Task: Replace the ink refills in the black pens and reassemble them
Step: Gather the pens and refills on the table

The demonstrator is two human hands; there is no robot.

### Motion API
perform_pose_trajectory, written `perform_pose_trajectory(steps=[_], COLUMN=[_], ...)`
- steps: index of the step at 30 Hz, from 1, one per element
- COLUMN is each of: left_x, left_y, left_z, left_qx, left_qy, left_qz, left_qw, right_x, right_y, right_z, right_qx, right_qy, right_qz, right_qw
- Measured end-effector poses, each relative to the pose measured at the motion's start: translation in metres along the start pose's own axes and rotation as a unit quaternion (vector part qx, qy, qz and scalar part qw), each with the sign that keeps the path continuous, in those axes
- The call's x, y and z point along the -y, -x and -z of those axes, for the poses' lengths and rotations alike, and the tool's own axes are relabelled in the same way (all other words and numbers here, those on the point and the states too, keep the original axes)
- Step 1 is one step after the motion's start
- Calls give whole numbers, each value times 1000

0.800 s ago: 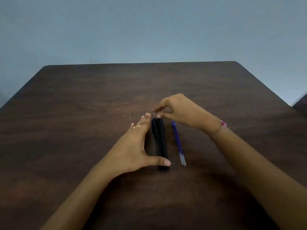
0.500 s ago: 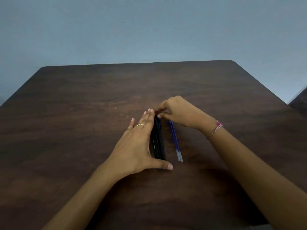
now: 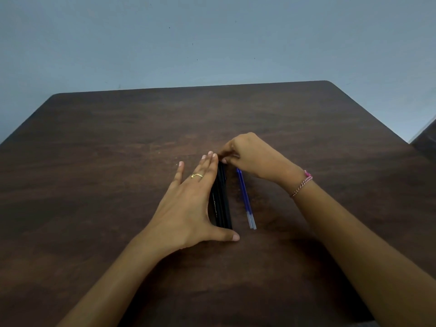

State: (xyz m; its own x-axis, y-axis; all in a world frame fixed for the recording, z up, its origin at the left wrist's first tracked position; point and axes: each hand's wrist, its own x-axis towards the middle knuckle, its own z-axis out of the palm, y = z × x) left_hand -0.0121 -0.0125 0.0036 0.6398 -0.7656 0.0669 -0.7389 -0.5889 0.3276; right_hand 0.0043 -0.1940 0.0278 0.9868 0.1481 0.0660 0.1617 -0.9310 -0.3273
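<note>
Tabletop (image 3: 306, 128): dark brown wood grain, matte, with rounded far corners; the surface fills most of the view and runs out of sight at the near edge and at the left. A few pale specks (image 3: 176, 164) sit on the wood left of centre. Wall (image 3: 212, 38) behind: flat pale blue-grey paint, marked by a few small dark dots. At the far right edge a second dark surface (image 3: 425, 138) shows as a narrow wedge, set apart from the tabletop by a thin gap of wall colour; what it is cannot be told. Light is soft and even, with faint shading on the wood.
</note>
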Motion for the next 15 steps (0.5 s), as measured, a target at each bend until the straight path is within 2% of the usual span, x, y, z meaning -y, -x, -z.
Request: perform_pose_trajectory(steps=[8, 15], left_x=[-2, -4], left_y=[-1, -2], left_z=[2, 4], left_qx=[-21, -44], left_qy=[7, 8], left_qz=[-3, -2], left_qw=[1000, 999], right_x=[-3, 5], right_y=[0, 2], right_z=[-2, 4], right_qx=[-20, -70], right_qy=[-13, -62], right_qz=[-19, -29], right_qw=[1000, 995])
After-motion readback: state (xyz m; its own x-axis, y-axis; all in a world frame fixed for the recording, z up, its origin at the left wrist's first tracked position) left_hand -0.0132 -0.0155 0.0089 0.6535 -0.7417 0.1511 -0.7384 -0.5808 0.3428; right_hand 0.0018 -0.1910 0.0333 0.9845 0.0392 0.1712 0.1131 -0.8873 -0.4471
